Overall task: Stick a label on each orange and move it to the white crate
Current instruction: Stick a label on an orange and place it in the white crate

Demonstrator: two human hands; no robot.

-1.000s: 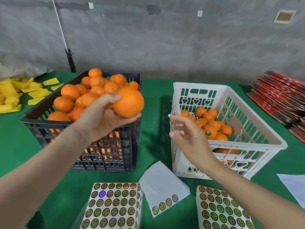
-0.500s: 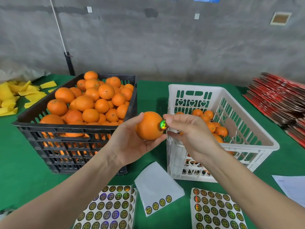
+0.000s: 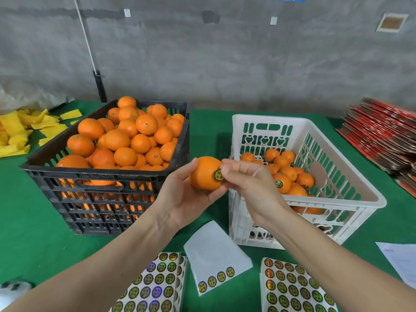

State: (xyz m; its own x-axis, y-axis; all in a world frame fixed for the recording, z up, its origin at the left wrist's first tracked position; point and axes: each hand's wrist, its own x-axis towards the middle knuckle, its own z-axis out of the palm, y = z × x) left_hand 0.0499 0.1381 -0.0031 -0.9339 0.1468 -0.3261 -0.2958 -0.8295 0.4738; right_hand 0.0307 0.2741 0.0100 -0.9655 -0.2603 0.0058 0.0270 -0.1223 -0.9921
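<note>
Midway between the crates, the left hand (image 3: 180, 199) cups an orange (image 3: 202, 174) from below, thumb and fingers curled round it. The right hand (image 3: 249, 185) meets it from the other side, fingers bent, its fingertips (image 3: 225, 171) pressed on the edge of a round label (image 3: 218, 175) that lies flat on the peel. Just behind and right of the right hand stands the white crate (image 3: 337, 197), its floor covered with oranges. Left of the left hand sits the black crate (image 3: 101, 176), heaped full. Below the wrists, on the green table (image 3: 33, 221), lie two full label sheets (image 3: 153, 287) (image 3: 292, 287) and, between them, a nearly bare sheet (image 3: 213, 251) with four labels along one edge. Far left of the hands are yellow scraps (image 3: 18, 129); far right, a red stack (image 3: 382, 136).
</note>
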